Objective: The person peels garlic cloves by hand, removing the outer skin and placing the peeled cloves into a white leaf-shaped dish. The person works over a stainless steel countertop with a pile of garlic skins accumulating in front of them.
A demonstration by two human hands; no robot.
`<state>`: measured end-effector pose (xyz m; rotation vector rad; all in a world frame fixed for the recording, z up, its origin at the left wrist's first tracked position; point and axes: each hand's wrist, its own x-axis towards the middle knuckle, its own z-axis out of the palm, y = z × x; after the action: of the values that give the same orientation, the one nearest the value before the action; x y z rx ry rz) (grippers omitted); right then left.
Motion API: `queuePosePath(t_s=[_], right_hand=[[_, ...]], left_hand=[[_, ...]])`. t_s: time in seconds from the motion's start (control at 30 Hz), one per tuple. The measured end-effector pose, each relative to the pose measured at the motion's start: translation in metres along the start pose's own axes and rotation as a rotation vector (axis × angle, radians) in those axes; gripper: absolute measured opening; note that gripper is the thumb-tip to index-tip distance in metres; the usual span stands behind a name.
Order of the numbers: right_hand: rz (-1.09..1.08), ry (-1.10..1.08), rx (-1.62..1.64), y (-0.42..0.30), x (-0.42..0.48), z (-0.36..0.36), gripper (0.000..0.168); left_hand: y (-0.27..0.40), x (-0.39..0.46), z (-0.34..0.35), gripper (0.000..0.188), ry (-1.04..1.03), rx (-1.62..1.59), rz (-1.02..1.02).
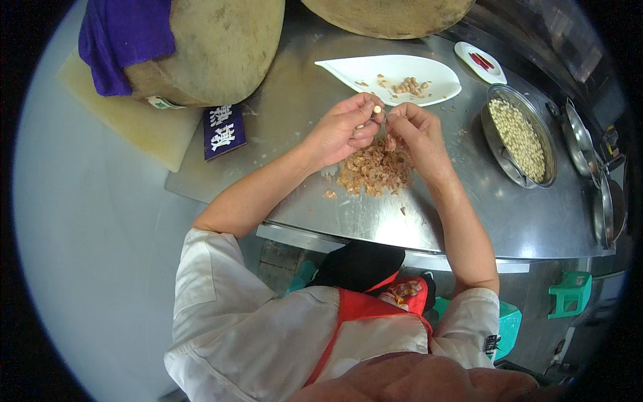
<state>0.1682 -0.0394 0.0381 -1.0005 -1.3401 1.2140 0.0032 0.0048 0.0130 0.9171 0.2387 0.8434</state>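
Note:
My left hand (352,125) pinches a pale peeled peanut (377,109) between thumb and fingertips, with another pale kernel partly showing lower in the fingers. Close beside it, the thumb and fingers of my right hand (413,129) are drawn together; a bit of reddish skin shows below them, and whether they grip it is unclear. Under both hands lies a heap of brown peanut skins (374,173). A white leaf-shaped dish (346,71) just beyond them holds several unpeeled peanuts (410,86) and loose skins. To the right, a metal bowl (546,151) is filled with pale peanuts (517,138).
Thick round wooden chopping blocks (226,50) stand at the back of the steel table (281,201), one under a purple cloth (125,45). A small white plate (495,74) holds red peppers (482,61). Metal pans (603,211) line the right edge. Green stools (571,294) stand below.

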Motion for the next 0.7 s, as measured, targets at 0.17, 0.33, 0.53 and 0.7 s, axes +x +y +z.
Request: queuePosePath(t_s=[0.17,0.33,0.53,0.7], right_hand=[[-0.026,0.011,-0.012,0.000,-0.002,-0.002,0.009],[-0.242,0.060,-0.292,0.027,0.008,-0.004,0.008],[-0.462,0.086,-0.507,0.026,0.006,0.005,0.007],[-0.482,0.067,-0.562,0.026,0.003,-0.001,0.006]], left_hand=[[0.002,0.002,0.002,0.017,-0.022,-0.089,-0.013],[0.024,0.003,-0.013,0.020,0.087,-0.026,0.047],[0.065,0.019,-0.038,0.023,0.354,-0.142,-0.015],[0.062,0.106,0.039,0.026,0.439,0.265,-0.029]])
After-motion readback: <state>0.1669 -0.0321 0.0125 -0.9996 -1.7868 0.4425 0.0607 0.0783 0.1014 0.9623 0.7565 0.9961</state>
